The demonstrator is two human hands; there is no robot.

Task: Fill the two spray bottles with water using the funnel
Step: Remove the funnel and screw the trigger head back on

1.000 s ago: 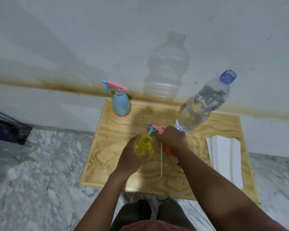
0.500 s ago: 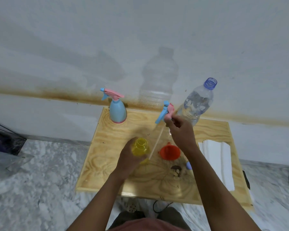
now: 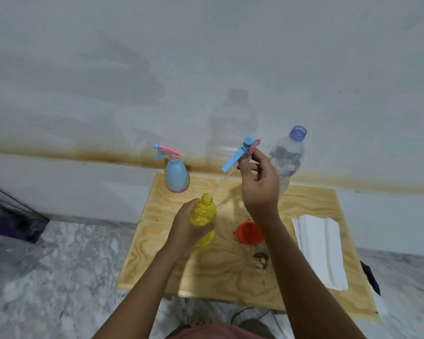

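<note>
My left hand (image 3: 184, 228) grips the yellow spray bottle (image 3: 203, 212), whose neck is uncapped, over the wooden board (image 3: 309, 204). My right hand (image 3: 258, 182) pinches the pink-and-blue spray head (image 3: 240, 154) high above the board. Its clear dip tube (image 3: 222, 183) slants down, and the tube's lower end is at the mouth of the yellow bottle. The orange funnel (image 3: 249, 233) lies on the board, partly behind my right forearm. A blue spray bottle (image 3: 176, 176) with its head on stands at the board's back left. The clear water bottle (image 3: 289, 160), uncapped, stands at the back.
Folded white paper towels (image 3: 321, 250) lie along the board's right side. A dark knot marks the wood near the funnel. A dark bag (image 3: 8, 214) sits on the marble floor at the left. The wall stands right behind the board.
My right hand has lifted the spray head from the yellow bottle's neck up and to the right, drawing the dip tube almost out. The funnel has come into view. My left hand kept holding the bottle.
</note>
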